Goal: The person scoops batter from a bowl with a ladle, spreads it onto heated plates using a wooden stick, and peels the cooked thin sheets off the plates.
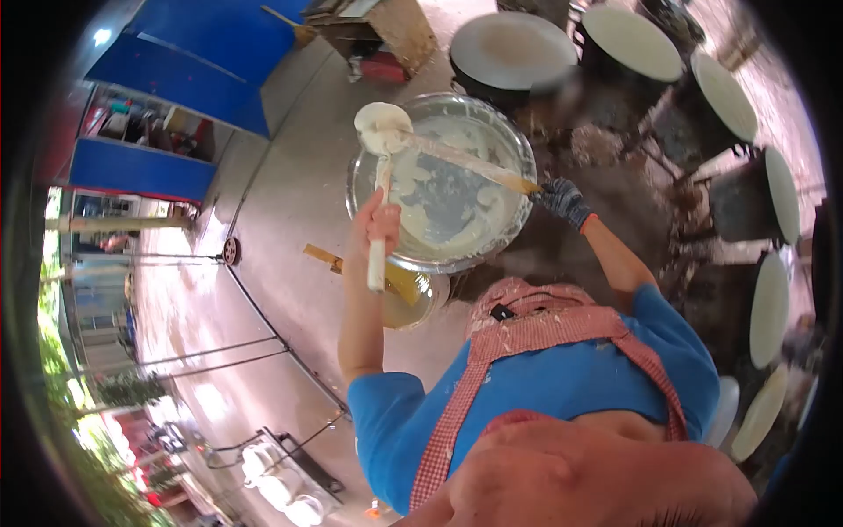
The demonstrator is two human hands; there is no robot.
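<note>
Ladle (383,123), head view: its bowl, heaped and coated with pale batter, sits over the far-left part of a wide metal basin (527,149). Left hand (383,220), bare, fingers wrapped round the handle; bowl lies ahead of that fist, long axis running almost straight away from the body, handle end poking back over the forearm. Left hand clearly the nearer to the bowl.

Right hand (565,202), gloved, is closed on the near end of a wooden paddle (465,160), just off the basin's right rim. Paddle slants forward and left across the basin, roughly crosswise to the ladle. Its coated end meets the bowl's right side, it seems; batter hides whether wood and ladle truly touch.

Below the paddle, more batter (411,189) lies in patches inside the basin. Beside the left forearm: a yellowish tub (430,303). Round griddles (632,42) curve along the right.
</note>
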